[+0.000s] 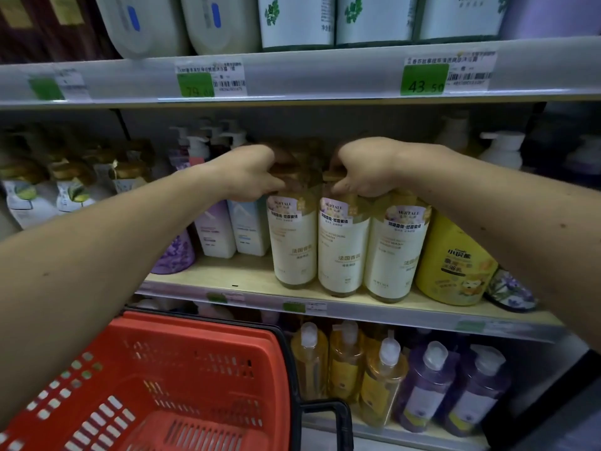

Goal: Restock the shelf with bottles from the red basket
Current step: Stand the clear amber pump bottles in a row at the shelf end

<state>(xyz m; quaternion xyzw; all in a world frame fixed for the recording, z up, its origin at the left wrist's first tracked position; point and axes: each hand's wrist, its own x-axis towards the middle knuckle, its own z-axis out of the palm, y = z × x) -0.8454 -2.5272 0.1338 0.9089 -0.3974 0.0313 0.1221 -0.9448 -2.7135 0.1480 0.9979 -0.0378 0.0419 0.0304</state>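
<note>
left hand: fingers curled around the gold pump top of the left cream bottle on the middle shelf.
right hand: fingers curled around the pump top of the middle cream bottle, touching the left one.
third cream bottle: upright, just right of the held pair.
yellow bottle: next along to the right.
red basket: below the shelf at lower left, no bottles visible inside.

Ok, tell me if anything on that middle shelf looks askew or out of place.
Nothing stands out. The three cream bottles stand upright in a row on the middle shelf, the left hand and right hand gripping the tops of two. No spills show.
</note>
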